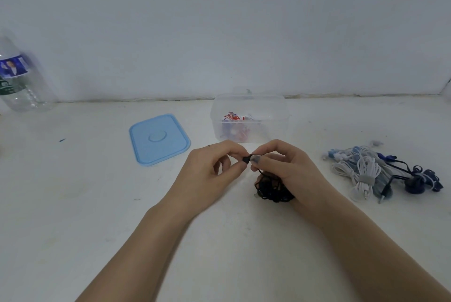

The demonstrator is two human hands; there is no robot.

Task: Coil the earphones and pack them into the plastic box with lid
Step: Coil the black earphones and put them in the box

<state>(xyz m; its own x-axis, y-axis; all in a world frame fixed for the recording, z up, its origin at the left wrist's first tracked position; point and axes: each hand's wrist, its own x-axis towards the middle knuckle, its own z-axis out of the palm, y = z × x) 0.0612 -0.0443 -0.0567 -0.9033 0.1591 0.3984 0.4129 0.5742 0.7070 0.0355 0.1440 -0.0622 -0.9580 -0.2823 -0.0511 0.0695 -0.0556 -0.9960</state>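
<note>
Pinching black earphones point(273, 188) at table point(73, 204) centre: left hand point(212, 169) and right hand point(288, 167), each grip clamped on an earbud. Beyond, open plastic box point(249, 118); blue lid point(159, 139) left; more earphones point(380, 172) right. Bottle point(22, 77) label unreadable.

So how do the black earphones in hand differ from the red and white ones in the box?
The black earphones are out on the table, gripped by the right hand with the left hand pinching one end; the red and white earphones already lie inside the clear plastic box, untouched. One is dark, the other bright. Both are bunched cords.
</note>
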